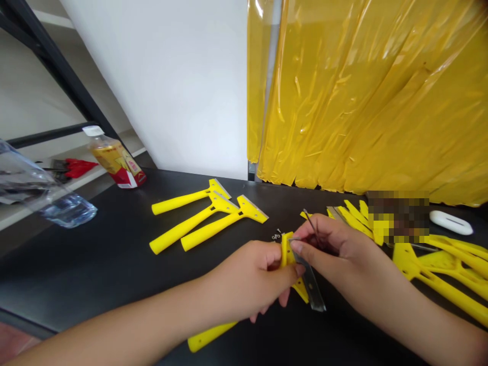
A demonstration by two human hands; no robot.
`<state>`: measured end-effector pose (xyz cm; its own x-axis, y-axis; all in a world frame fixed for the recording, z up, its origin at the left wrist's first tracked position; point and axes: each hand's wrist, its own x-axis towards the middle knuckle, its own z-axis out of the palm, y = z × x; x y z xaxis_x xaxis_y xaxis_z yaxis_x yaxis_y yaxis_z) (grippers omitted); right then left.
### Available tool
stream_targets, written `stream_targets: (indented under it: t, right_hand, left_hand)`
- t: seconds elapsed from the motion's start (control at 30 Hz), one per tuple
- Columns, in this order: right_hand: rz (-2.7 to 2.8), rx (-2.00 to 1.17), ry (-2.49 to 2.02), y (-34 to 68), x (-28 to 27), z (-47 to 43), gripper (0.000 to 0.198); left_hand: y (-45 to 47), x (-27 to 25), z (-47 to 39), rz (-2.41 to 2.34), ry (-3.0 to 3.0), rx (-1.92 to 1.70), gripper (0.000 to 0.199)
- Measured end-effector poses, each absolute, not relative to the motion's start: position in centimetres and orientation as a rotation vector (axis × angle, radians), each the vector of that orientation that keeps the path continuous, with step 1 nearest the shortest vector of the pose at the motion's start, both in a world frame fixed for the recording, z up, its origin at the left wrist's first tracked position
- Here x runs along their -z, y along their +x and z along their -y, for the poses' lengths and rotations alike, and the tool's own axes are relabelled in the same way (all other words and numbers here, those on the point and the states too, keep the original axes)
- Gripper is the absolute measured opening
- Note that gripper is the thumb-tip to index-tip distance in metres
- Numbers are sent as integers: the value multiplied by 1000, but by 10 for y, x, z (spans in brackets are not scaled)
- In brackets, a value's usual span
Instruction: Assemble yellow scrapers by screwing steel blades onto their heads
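My left hand [263, 277] is closed around a yellow scraper [301, 291], its thumb pressing on the head. The scraper's handle sticks out below my wrist. A grey metal strip [313, 292] with holes lies slantwise against the scraper head. At its upper end, my right hand [328, 246] pinches it between thumb and finger. A thin dark screwdriver [311, 221] is also held in the right fingers, tip pointing up and away; its handle is hidden. Small screws [276, 235] lie just behind the scraper head.
Three yellow scrapers with metal edges [213, 226] lie on the black table [114, 274] to the left. More yellow scraper parts [442, 274] are piled at the right, near a white case [451, 222]. A drink bottle [116, 160] and a clear bottle [64, 206] stand far left. Yellow plastic sheeting [362, 101] hangs behind.
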<state>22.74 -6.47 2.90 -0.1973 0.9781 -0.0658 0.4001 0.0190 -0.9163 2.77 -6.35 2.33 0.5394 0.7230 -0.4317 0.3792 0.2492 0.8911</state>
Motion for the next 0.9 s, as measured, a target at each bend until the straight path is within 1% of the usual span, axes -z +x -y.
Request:
stream_targets:
  t: [0.13,0.3,0.5,0.63,0.8,0.9]
  right_hand:
    - [1639,-1171,-1418,230,-28,64,19]
    - [1625,-1237,-1363,234,-29,61,21]
    - [1596,-1227,-1306,231,-30,62,21]
    - [1588,-1182,-1243,226,-31,59,24]
    - [1677,-1101,-1245,231,-32,53,34]
    - [1660,-1106,-1277,237,-28,50,27]
  left_hand:
    - [26,-26,65,-1053,1383,-304,42]
    - [24,-29,64,-1090,1436,-219,49]
    - [25,-29,63,-1037,1415,-241,46]
    - [25,-28,57,-965,1296,-396,43]
    - [19,-33,41,-969,1152,-683,46]
    - [15,-36,35,-968,1084,-812,43]
